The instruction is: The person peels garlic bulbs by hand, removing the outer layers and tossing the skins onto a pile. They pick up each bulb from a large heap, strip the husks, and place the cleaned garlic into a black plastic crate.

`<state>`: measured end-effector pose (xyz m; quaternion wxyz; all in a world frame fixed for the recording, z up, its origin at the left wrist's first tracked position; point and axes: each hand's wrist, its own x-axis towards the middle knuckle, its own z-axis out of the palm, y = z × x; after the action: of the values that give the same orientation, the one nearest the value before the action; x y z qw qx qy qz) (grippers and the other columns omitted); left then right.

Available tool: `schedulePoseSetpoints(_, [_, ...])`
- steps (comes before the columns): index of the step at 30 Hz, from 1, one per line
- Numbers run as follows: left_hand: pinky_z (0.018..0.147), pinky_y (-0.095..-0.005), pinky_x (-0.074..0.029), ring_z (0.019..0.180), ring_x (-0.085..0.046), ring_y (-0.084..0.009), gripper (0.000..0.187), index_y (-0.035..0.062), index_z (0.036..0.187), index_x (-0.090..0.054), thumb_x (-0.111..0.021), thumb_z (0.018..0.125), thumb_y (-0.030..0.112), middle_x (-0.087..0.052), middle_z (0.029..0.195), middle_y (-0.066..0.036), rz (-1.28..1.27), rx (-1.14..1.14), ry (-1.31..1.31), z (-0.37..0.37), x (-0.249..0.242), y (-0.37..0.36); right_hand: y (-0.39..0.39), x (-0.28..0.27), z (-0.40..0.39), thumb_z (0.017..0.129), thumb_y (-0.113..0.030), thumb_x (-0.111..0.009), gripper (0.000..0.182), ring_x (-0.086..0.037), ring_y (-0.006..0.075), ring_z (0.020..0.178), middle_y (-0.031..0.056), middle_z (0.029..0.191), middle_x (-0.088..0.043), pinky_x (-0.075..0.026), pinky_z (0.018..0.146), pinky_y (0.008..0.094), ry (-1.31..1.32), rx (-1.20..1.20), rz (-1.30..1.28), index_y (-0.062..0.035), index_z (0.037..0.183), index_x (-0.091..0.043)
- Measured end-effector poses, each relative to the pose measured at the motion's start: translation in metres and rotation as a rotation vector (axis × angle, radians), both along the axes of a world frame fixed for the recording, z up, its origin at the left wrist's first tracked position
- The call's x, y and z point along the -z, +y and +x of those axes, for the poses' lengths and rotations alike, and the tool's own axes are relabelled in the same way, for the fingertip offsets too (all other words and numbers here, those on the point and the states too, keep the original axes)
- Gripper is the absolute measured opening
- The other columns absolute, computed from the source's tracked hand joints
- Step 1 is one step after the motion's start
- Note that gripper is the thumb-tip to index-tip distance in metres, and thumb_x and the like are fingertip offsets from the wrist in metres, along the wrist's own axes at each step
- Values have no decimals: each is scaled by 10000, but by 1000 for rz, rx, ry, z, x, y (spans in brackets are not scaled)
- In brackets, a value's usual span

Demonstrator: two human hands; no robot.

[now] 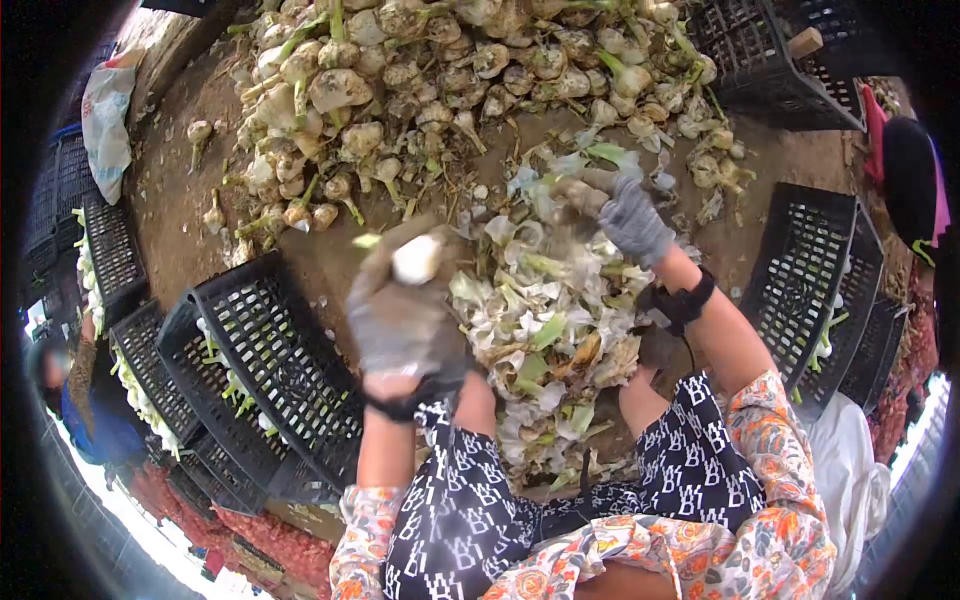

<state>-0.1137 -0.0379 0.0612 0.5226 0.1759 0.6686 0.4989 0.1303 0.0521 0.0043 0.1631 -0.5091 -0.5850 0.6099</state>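
My left hand point(403, 310), in a grey glove and blurred by motion, holds a white peeled garlic bulb point(417, 259) between thumb and fingers. A short green stem end shows just left of the bulb. My right hand point(625, 213), also gloved, is over the upper edge of the peelings; its fingers are bent and smeared, and whether anything is in them is hidden. Between my legs lies a heap of white and pale green garlic skins point(545, 330). Beyond both hands spreads a large pile of unpeeled, soil-stained garlic bulbs point(430, 90) with stems.
Black perforated crates stand at the left point(285, 350) and at the right point(800, 280), some with garlic and green stems inside. Another black crate point(775, 65) is at the upper right. A person in blue point(100, 420) is at the far left. A white sack point(108, 125) lies upper left.
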Motion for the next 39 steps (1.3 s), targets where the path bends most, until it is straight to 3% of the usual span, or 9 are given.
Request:
schedulePoseSetpoints(4, [773, -261, -516, 804, -564, -195, 197, 16, 984, -584, -556, 848, 156, -582, 987, -128, 325, -282, 163, -97, -11, -58, 29, 40, 24, 804, -160, -554, 224, -587, 306, 840, 125, 971, -608, -475, 742, 378, -653, -145, 569, -102, 1010, -621])
schedulePoseSetpoints(5, [781, -244, -515, 854, -553, -190, 226, 8, 979, -581, -574, 836, 182, -566, 986, -116, 232, -180, 665, -102, -36, -66, 38, 43, 28, 794, -155, -548, 225, -578, 326, 850, 137, 1003, -599, -467, 747, 396, -780, -137, 636, -113, 1001, -627])
schedulePoseSetpoints(7, [922, -370, -392, 1013, -499, -219, 337, 47, 1093, -537, -577, 817, 235, -535, 1059, -124, 148, -715, 374, -165, -47, -111, 57, 57, 38, 764, -113, -542, 252, -567, 337, 877, 144, 996, -598, -463, 766, 406, -764, -170, 765, -129, 1001, -627])
schedulePoseSetpoints(12, [989, -366, -331, 1142, -427, -263, 417, -17, 1193, -470, -528, 866, 235, -484, 1180, -153, 92, -667, 1145, -176, -53, -130, 86, 108, 40, 763, -68, -504, 330, -542, 319, 994, 175, 1113, -547, -449, 821, 421, -1125, -548, 907, -145, 1070, -599])
schedulePoseSetpoints(15, [971, -353, -341, 1093, -451, -251, 420, -48, 1170, -469, -508, 880, 253, -487, 1150, -146, 278, -116, 1288, -128, -52, -91, 96, 108, 36, 783, -78, -486, 338, -531, 319, 1015, 179, 1130, -531, -444, 836, 411, -1212, -606, 708, -113, 1108, -571])
schedulePoseSetpoints(20, [869, -353, -427, 937, -531, -183, 343, 5, 978, -584, -551, 847, 320, -580, 949, -72, 210, -134, 627, -46, -18, -27, 88, 91, 42, 810, -123, -509, 292, -537, 324, 943, 187, 1103, -527, -460, 782, 385, -937, -229, 522, -92, 1092, -575])
schedulePoseSetpoints(26, [868, -294, -454, 1012, -510, -175, 653, 57, 1249, -445, -752, 673, 102, -496, 1206, -69, 226, 284, 42, 56, 33, 17, 39, 0, 8, 813, -143, -620, 251, -587, 164, 798, 73, 871, -614, -490, 682, 269, 36, 216, -238, 44, 974, -574])
schedulePoseSetpoints(30, [927, -304, -419, 1068, -507, -165, 627, 24, 1271, -426, -718, 717, 47, -510, 1216, -94, 394, 399, 39, 84, 70, 38, 10, 7, 0, 838, -174, -600, 283, -585, 152, 805, 79, 889, -619, -488, 697, 270, 65, -52, 464, 23, 1039, -578])
schedulePoseSetpoints(39, [861, -284, -459, 1001, -535, -149, 536, 23, 1233, -469, -700, 764, 143, -547, 1141, -70, 286, 354, -370, 81, 59, 30, 6, -3, 5, 817, -242, -631, 282, -573, 136, 771, 71, 840, -632, -472, 687, 285, 156, 42, 46, 4, 955, -625])
